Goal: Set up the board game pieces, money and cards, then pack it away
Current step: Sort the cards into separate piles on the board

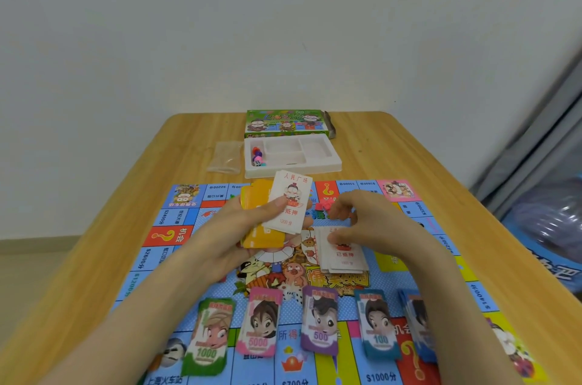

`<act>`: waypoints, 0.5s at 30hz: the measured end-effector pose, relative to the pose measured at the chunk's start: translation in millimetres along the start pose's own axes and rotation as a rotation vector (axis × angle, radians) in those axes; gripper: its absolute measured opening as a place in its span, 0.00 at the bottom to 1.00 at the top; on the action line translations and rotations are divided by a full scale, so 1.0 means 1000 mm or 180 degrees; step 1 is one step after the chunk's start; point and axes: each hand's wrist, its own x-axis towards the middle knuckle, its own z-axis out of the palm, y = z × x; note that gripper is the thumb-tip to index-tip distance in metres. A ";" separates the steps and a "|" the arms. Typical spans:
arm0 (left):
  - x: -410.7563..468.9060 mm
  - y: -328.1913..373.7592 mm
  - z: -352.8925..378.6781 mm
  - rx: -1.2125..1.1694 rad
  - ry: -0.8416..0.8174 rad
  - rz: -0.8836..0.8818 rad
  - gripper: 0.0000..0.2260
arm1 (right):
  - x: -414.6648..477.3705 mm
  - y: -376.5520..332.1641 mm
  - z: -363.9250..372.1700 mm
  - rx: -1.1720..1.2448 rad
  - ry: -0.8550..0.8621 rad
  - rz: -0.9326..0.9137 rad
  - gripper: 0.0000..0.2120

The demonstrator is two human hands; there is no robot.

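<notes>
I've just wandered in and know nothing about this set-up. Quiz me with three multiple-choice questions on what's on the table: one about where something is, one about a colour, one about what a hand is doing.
1. Where do the dice lie?
A. In the left compartment of the white tray
B. On the game board
C. In the clear plastic bag

2. What colour is the money stack marked 5000?
A. Green
B. Pink
C. Purple

3. What is the left hand doing?
A. Lying flat on the table
B. Holding a stack of cards
C. Picking up a money stack

Answers:
1 A: the dice sit with small coloured pawns at the tray's left end.
2 B: its border is pink.
3 B: the thumb presses a white card on top of yellow ones.
</notes>
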 end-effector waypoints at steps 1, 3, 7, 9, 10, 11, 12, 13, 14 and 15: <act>0.001 -0.001 -0.001 0.0034 0.0013 0.0008 0.17 | -0.001 0.000 -0.001 0.0063 -0.0093 -0.0070 0.14; 0.002 -0.002 -0.003 0.0103 0.0066 0.0000 0.19 | -0.004 0.000 -0.004 0.0133 -0.0381 -0.0157 0.20; 0.004 -0.003 -0.006 0.0175 0.0177 -0.0048 0.23 | -0.013 -0.004 -0.009 -0.0031 -0.0962 -0.0231 0.32; 0.004 -0.003 -0.005 0.0148 0.0116 -0.0046 0.23 | -0.014 -0.004 -0.010 -0.0158 -0.1087 -0.0309 0.35; 0.003 -0.002 -0.004 0.0145 0.0092 -0.0047 0.22 | -0.014 -0.004 -0.011 -0.0223 -0.1134 -0.0344 0.37; 0.003 -0.002 -0.005 0.0150 0.0085 -0.0047 0.22 | -0.013 -0.004 -0.011 -0.0264 -0.1171 -0.0366 0.38; 0.003 -0.002 -0.005 0.0148 0.0098 -0.0054 0.23 | -0.013 -0.003 -0.010 -0.0287 -0.1197 -0.0379 0.38; 0.004 -0.002 -0.006 0.0131 0.0126 -0.0059 0.23 | -0.012 -0.003 -0.010 -0.0307 -0.1204 -0.0389 0.38; 0.004 -0.002 -0.006 0.0110 0.0149 -0.0069 0.23 | -0.011 -0.002 -0.009 -0.0334 -0.1195 -0.0399 0.37; 0.004 -0.002 -0.006 0.0094 0.0167 -0.0077 0.24 | -0.011 -0.001 -0.008 -0.0361 -0.1175 -0.0409 0.37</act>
